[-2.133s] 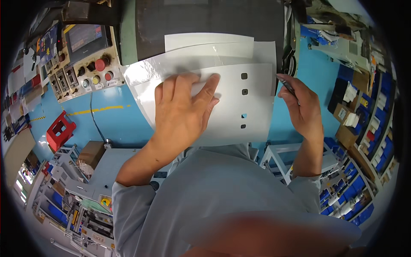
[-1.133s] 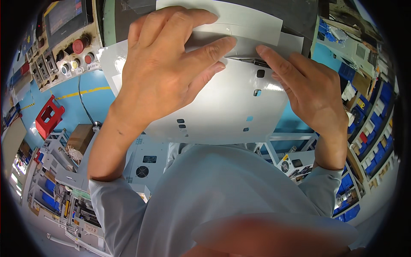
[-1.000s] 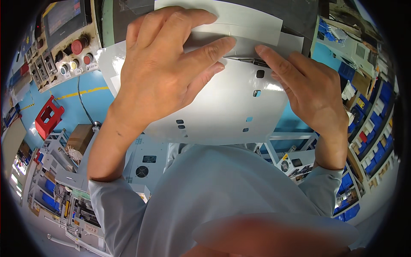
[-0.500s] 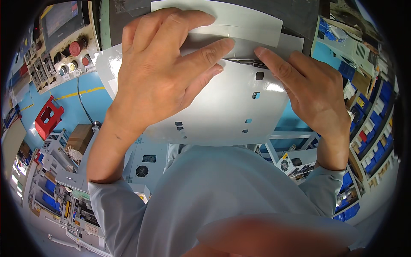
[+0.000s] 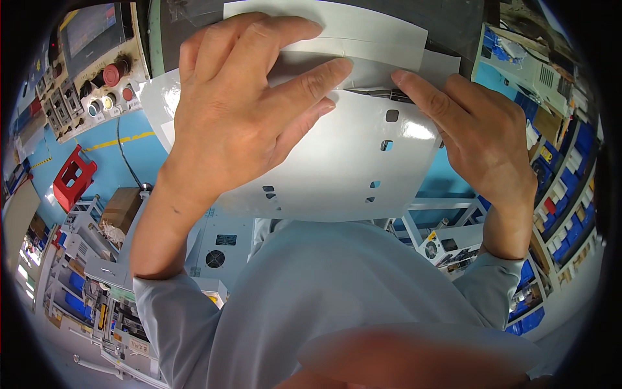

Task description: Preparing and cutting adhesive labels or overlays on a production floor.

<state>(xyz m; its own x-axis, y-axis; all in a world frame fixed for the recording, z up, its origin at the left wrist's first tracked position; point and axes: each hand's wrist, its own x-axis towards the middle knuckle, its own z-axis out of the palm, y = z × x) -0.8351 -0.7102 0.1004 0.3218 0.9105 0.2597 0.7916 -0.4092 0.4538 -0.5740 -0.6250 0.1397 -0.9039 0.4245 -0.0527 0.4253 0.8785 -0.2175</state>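
Note:
A glossy white sheet (image 5: 330, 168) with small cutouts spreads below my hands, its near edge curving down toward me. A paler white strip (image 5: 372, 40) lies across its far part. My left hand (image 5: 230, 104) rests over the sheet's left half, fingers apart; its fingertips touch the strip and the sheet. My right hand (image 5: 470, 123) is at the sheet's right side, index finger stretched along the strip's near edge, other fingers curled. Under that finger is a slim dark pointed tool (image 5: 396, 95), perhaps tweezers, its tip pointing left. The curled fingers hide its rear end.
Dark machine surface (image 5: 194, 16) lies beneath the sheet. A control panel (image 5: 97, 78) with buttons and a screen stands at left. Below it are a red plastic stool (image 5: 72, 178) and a cardboard box (image 5: 121, 209). Racks of blue bins (image 5: 564, 201) line the right.
My right hand has shifted slightly right with the dark tool. My left hand has drifted slightly left. The sheet has stayed almost in place.

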